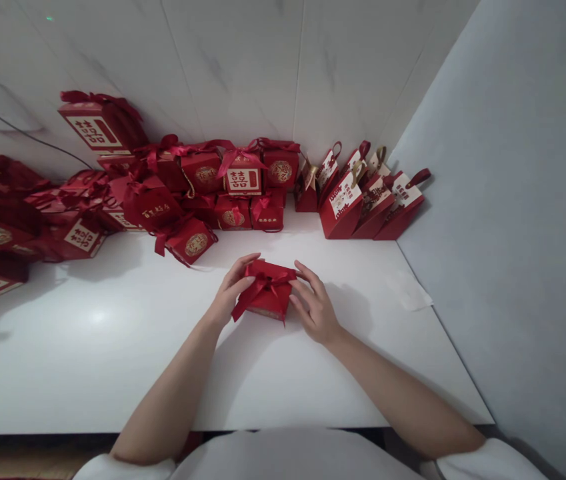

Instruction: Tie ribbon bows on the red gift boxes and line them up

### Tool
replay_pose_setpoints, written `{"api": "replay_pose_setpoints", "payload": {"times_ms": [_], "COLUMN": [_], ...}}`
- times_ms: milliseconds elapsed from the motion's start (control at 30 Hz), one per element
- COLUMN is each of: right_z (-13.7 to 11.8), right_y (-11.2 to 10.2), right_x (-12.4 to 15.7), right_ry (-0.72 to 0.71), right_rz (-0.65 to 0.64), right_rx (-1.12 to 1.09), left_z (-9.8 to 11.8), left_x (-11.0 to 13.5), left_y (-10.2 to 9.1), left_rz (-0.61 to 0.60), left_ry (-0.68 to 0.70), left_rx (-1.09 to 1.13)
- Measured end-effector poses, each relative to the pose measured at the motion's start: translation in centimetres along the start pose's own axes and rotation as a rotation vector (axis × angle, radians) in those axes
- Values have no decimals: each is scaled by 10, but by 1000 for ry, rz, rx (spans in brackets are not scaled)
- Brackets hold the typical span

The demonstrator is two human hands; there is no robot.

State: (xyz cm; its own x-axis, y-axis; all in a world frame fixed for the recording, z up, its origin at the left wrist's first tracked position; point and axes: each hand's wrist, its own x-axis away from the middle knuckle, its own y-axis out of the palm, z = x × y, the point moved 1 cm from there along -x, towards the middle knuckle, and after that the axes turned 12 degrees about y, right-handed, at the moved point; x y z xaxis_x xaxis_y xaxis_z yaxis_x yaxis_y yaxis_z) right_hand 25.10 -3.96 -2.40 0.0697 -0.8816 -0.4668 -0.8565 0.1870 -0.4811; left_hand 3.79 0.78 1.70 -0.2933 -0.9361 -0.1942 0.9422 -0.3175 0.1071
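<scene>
A small red gift box (267,293) tied with a red ribbon bow sits on the white table (113,347) in front of me. My left hand (230,293) curls around the box's left side, fingertips on its top edge by the bow. My right hand (313,307) presses against the right side, fingers bent along it. The box rests on the table between both hands.
Many red gift boxes with ribbons (203,187) are piled along the marble back wall and to the left. Several red paper bags with handles (367,200) stand at the back right. A grey wall (513,233) borders the table's right side. A clear wrapper (410,293) lies near that wall.
</scene>
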Motion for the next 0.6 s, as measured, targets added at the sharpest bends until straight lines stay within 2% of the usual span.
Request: {"api": "replay_pose_setpoints", "payload": {"times_ms": [200, 333, 467, 600], "right_z": [-5, -7, -9, -13], "right_y": [-3, -3, -4, -5], "right_x": [-1, -1, -2, -3], "right_ry": [-56, -71, -94, -132], "right_rz": [81, 109, 100, 58], "right_rx": [41, 47, 53, 25], "left_z": [5, 4, 9, 17], "left_x": [2, 2, 4, 5], "left_y": [3, 1, 4, 11], "left_rz": [-6, -22, -2, 42], "left_ry": [-71, -42, -54, -100], "left_rx": [-46, -13, -5, -101]}}
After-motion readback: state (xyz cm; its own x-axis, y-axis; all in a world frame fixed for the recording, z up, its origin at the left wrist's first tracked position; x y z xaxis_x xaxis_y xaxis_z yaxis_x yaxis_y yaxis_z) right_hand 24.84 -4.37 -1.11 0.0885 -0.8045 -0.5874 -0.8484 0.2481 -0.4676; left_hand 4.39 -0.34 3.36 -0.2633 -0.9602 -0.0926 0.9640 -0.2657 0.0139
